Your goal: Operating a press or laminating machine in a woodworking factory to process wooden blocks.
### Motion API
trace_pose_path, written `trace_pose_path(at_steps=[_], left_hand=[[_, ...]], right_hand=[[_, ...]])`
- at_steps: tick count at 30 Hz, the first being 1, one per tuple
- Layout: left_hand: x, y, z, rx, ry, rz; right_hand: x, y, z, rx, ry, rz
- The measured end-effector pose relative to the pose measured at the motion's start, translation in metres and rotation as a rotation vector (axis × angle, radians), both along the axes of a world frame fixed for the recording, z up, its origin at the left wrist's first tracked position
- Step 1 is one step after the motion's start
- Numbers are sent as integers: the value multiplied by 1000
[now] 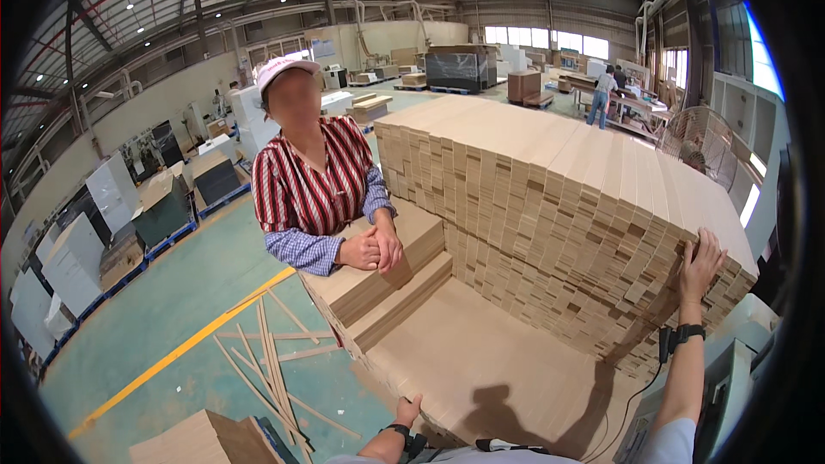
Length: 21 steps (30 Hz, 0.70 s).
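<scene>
My right hand (702, 265) lies open against the near upper corner of a tall stack of light wooden strips (516, 180), its fingers stretched over the end faces and top edge. At the near left edge of a lower board layer (455, 335), my left hand (407, 412) rests with the thumb apart and nothing seen in it. Its other fingers are partly hidden. Between my hands, the flat tan surface carries the shadow of my head and arm. Longer boards (400, 266) are piled at its far left side.
Across the boards a person (318, 163) in a striped top and cap leans on the pile, hands clasped. Loose thin strips (273, 361) lie on the green floor beside a yellow line (180, 351). A large fan (700, 146) stands at right; a cable hangs from my right wrist.
</scene>
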<state>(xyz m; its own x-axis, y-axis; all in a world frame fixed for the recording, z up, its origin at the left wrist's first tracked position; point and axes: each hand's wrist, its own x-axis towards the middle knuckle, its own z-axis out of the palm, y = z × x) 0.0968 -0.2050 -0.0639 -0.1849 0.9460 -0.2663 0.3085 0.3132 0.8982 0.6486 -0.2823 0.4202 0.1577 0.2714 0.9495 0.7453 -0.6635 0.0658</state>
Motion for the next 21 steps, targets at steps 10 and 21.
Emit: trace_pose_path(at_steps=[10,21], left_hand=[[1,-3,3,-98,48,3],[-3,-6,8,-95,76,-28]], right_hand=[[4,-5,-2,14,-15,7],[0,-1,-6,3,-4,11]])
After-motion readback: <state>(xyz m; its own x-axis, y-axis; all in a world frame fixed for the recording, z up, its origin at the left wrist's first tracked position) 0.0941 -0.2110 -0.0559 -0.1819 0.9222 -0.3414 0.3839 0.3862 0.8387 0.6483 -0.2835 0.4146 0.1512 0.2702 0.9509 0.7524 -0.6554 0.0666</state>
